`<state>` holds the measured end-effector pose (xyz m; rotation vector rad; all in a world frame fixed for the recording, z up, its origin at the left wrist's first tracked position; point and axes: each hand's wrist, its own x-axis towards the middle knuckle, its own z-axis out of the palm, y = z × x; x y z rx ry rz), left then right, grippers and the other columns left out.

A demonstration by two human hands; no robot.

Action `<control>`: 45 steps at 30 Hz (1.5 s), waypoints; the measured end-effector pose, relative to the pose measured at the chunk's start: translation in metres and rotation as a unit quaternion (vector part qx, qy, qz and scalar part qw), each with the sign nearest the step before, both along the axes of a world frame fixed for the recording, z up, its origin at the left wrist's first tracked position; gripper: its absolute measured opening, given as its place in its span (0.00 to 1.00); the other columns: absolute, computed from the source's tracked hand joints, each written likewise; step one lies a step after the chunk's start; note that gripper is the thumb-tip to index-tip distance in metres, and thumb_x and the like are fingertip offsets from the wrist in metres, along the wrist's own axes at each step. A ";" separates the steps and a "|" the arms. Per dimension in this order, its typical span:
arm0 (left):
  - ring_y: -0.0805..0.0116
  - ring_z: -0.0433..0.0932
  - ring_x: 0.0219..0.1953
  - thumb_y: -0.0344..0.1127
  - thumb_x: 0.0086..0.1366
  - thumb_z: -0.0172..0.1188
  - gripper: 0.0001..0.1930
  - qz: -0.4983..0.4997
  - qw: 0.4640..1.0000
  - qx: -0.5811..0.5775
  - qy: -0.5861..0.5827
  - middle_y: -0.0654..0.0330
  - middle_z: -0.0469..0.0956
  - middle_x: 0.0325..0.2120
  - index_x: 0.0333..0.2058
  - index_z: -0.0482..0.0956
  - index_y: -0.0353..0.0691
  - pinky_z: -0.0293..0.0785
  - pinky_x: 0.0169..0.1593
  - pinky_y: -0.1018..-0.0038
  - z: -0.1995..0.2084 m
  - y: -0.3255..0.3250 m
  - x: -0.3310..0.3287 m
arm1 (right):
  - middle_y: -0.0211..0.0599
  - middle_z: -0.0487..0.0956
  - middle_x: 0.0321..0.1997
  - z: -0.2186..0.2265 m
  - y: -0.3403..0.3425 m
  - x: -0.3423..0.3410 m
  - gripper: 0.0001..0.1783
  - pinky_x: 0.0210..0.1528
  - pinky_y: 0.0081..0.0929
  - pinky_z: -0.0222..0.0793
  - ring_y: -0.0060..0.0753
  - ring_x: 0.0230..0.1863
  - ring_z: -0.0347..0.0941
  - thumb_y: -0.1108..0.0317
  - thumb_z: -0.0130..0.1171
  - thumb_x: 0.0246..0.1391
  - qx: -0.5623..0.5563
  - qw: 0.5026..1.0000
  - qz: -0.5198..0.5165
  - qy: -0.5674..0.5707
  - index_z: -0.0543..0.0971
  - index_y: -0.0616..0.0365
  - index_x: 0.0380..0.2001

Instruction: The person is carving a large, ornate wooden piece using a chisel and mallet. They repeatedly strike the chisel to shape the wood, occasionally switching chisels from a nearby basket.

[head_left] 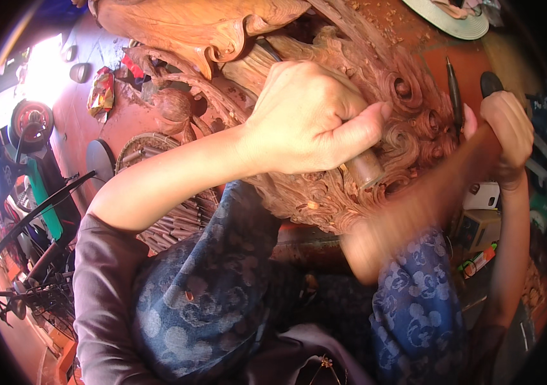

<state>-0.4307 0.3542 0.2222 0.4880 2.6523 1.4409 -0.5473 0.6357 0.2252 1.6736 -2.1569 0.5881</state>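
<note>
My left hand [308, 119] is closed around the wooden handle of a chisel [364, 170], whose butt end sticks out below the thumb. A short stretch of dark blade shows past the knuckles, against the carved wood; its cutting edge is hard to make out. My right hand [509, 131] grips a wooden mallet [408, 218], smeared by motion, with its thick pale end low and left, below the chisel's butt. Beneath both hands lies a large reddish-brown wood carving [324, 205] with swirls, curls and a broad smooth leaf-like part at the top.
A round basket [187, 215] of many chisels stands left of the carving. Another pointed dark tool [454, 93] is near my right hand. At the right sit a small box [480, 230] and an orange-green object [478, 260]. A motorbike [36, 186] stands far left; wood chips litter the floor.
</note>
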 end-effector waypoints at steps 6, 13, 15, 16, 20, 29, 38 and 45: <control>0.55 0.74 0.17 0.38 0.68 0.53 0.22 -0.020 0.998 -0.046 0.035 0.53 0.72 0.12 0.14 0.74 0.37 0.68 0.24 0.65 -0.006 -0.003 0.000 | 0.44 0.75 0.24 -0.007 -0.003 -0.006 0.15 0.28 0.35 0.71 0.47 0.25 0.73 0.83 0.69 0.32 -0.063 0.996 0.047 0.041 0.74 0.66 0.25; 0.56 0.73 0.17 0.40 0.68 0.54 0.20 -0.005 0.996 -0.027 0.082 0.57 0.73 0.13 0.19 0.79 0.37 0.69 0.24 0.65 -0.005 -0.001 -0.008 | 0.41 0.73 0.23 0.002 -0.001 -0.001 0.14 0.28 0.32 0.69 0.45 0.24 0.73 0.80 0.71 0.35 -0.005 0.999 -0.014 0.043 0.74 0.65 0.25; 0.60 0.72 0.16 0.41 0.68 0.54 0.20 0.024 0.993 0.031 0.114 0.61 0.72 0.13 0.17 0.77 0.39 0.67 0.23 0.68 -0.010 0.004 -0.011 | 0.41 0.73 0.23 0.005 -0.002 0.002 0.15 0.27 0.33 0.69 0.44 0.24 0.73 0.79 0.72 0.35 0.011 0.999 -0.030 0.037 0.75 0.65 0.25; 0.62 0.71 0.15 0.41 0.68 0.55 0.20 0.039 0.989 0.061 0.130 0.64 0.71 0.12 0.16 0.77 0.39 0.66 0.22 0.69 -0.012 0.006 -0.012 | 0.41 0.73 0.23 0.005 -0.002 0.003 0.15 0.27 0.34 0.69 0.43 0.24 0.73 0.80 0.72 0.34 -0.005 0.999 -0.021 0.034 0.75 0.65 0.25; 0.73 0.65 0.15 0.50 0.62 0.61 0.25 -0.160 0.951 0.008 0.264 0.71 0.63 0.12 0.10 0.65 0.50 0.56 0.19 0.75 -0.002 0.004 0.009 | 0.42 0.74 0.24 0.002 0.008 0.010 0.16 0.27 0.36 0.70 0.43 0.24 0.74 0.81 0.73 0.33 -0.045 0.998 -0.011 0.036 0.75 0.65 0.26; 0.56 0.65 0.13 0.28 0.63 0.54 0.19 -0.093 0.989 0.009 0.113 0.58 0.66 0.11 0.12 0.66 0.39 0.61 0.21 0.64 -0.004 0.006 0.010 | 0.49 0.77 0.29 0.008 0.009 0.024 0.17 0.41 0.44 0.77 0.51 0.33 0.78 0.83 0.72 0.34 0.029 0.999 0.035 0.003 0.75 0.68 0.30; 0.57 0.71 0.16 0.37 0.63 0.54 0.19 -0.038 0.999 -0.007 0.038 0.58 0.72 0.12 0.13 0.73 0.39 0.65 0.21 0.65 -0.002 -0.008 0.005 | 0.44 0.73 0.23 0.002 -0.001 0.026 0.17 0.29 0.35 0.72 0.47 0.25 0.74 0.82 0.73 0.31 -0.051 0.997 0.025 0.053 0.75 0.68 0.26; 0.61 0.66 0.14 0.30 0.67 0.50 0.20 -0.069 0.995 -0.006 0.071 0.58 0.67 0.11 0.13 0.67 0.36 0.63 0.24 0.67 -0.006 -0.009 -0.002 | 0.42 0.74 0.25 0.002 0.007 0.004 0.18 0.31 0.33 0.72 0.45 0.27 0.75 0.80 0.73 0.33 -0.026 0.996 0.026 0.080 0.76 0.67 0.30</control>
